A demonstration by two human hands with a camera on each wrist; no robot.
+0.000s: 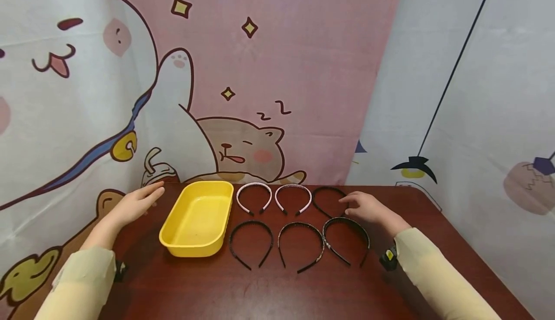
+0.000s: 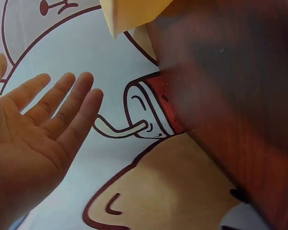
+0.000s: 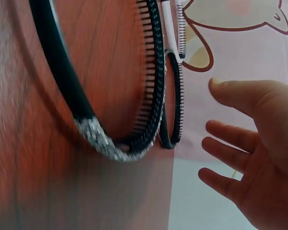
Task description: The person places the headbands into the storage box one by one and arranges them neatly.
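Note:
My left hand (image 1: pixel 134 205) hovers beside the left side of a yellow plastic tray (image 1: pixel 195 251), its fingers extended and holding nothing. To the right, my right hand (image 1: pixel 366 207) hangs over the table near a black headband (image 1: pixel 329 188) in the back row, fingers apart and nothing gripped. Two pale pink headbands (image 1: pixel 254 184) lie left of that black one. In the front row are three dark headbands, the left one (image 1: pixel 251 222) plain and the right one (image 1: pixel 347 219) touching its neighbour. In the right wrist view, a headband with a silvery glitter section (image 3: pixel 98 136) is closest.
All of it lies on a dark reddish-brown table (image 1: pixel 269 296). A cartoon-printed cloth (image 1: pixel 303 69) hangs behind the table and along its sides. Dark wrist devices (image 1: pixel 389 258) are strapped at both sleeves.

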